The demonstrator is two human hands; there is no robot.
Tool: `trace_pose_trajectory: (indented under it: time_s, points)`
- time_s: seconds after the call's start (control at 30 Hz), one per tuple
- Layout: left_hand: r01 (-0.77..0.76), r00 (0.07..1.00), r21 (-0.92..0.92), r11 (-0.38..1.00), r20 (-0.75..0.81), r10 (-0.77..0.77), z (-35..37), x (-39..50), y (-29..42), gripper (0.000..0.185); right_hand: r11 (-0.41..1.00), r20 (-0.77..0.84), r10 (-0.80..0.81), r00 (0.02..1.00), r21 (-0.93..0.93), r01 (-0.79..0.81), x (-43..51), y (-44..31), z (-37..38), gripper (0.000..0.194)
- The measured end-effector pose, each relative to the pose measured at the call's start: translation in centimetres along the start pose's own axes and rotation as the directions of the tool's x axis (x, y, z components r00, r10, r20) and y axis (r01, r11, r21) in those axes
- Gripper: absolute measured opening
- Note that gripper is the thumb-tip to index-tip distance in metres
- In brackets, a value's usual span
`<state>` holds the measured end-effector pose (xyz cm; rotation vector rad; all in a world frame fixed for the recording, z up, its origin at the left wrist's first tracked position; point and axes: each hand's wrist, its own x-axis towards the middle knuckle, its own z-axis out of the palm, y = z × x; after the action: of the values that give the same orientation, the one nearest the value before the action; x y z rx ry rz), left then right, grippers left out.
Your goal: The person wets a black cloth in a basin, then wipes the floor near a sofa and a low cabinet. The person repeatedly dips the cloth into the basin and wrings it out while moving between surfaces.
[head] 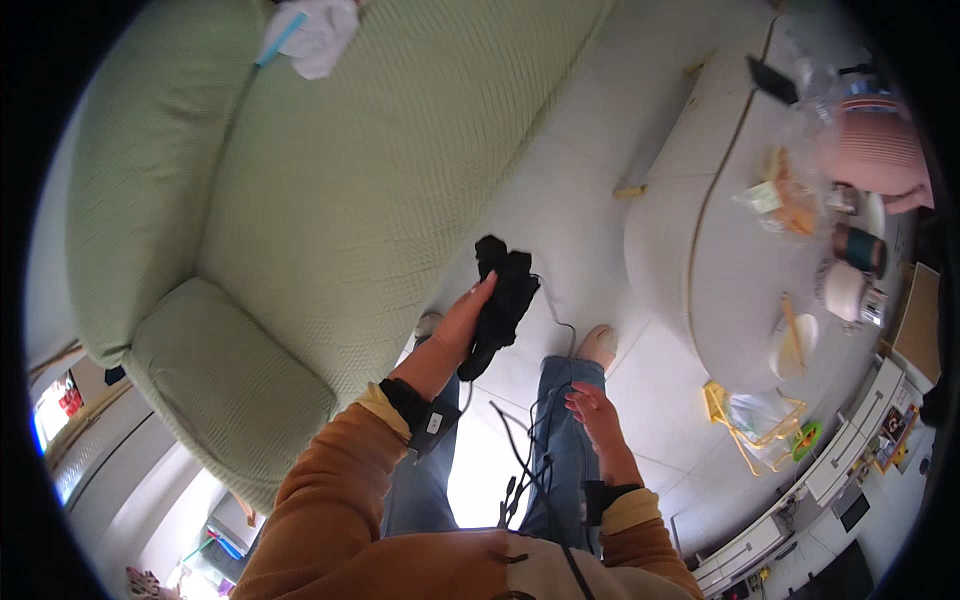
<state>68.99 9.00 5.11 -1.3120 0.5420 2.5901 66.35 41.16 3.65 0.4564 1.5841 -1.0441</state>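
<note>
My left hand is closed around a bunched black cloth item, possibly a garment or gloves, held out over the floor between the sofa and the table. A thin cable runs down from the item's right side. My right hand is over my right thigh, fingers bent, beside dark cables that hang in front of my body; whether it touches one I cannot tell. Each wrist wears a black strap, and the left one carries a black box.
A green-covered sofa fills the left. At the right, a white table bears a pink container, bagged food and a jar. A yellow-framed bin with a bag stands below it. White cloth lies on the sofa.
</note>
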Motion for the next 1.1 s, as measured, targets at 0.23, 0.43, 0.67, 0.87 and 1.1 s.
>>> trace_pose_trajectory:
  time_s: [0.23, 0.43, 0.67, 0.87, 1.1]
  points:
    - [-0.352, 0.655, 0.932, -0.080, 0.307, 0.691, -5.1, 20.8, -3.3, 0.070, 0.976, -0.021, 0.032, 0.999, 0.218, -0.027, 10.2, 9.3, 5.1, 0.031]
    - [-0.078, 0.887, 0.736, -0.673, 0.359, 0.291, -10.3, 31.8, -7.7, 0.079, 0.977, 0.177, -0.209, 0.962, 0.007, 0.211, 12.2, 6.4, 5.2, 0.033]
    - [-0.026, 0.929, 0.666, -0.745, 0.292, 0.229, -9.0, 38.1, -9.7, 0.068, 0.988, 0.072, 0.015, 0.997, 0.150, -0.026, 12.8, 1.9, 4.1, 0.037]
    - [-0.155, 0.910, 0.654, -0.740, 0.386, 0.150, -6.3, 43.1, -7.5, 0.062, 0.974, 0.148, -0.026, 0.989, 0.226, -0.008, 12.2, 1.0, 4.8, 0.034]
    - [-0.247, 0.857, 0.340, -0.908, 0.513, -0.041, -1.6, 48.8, -1.2, 0.068, 0.979, 0.103, -0.027, 0.994, 0.205, 0.005, 12.0, -0.8, 4.4, 0.034]
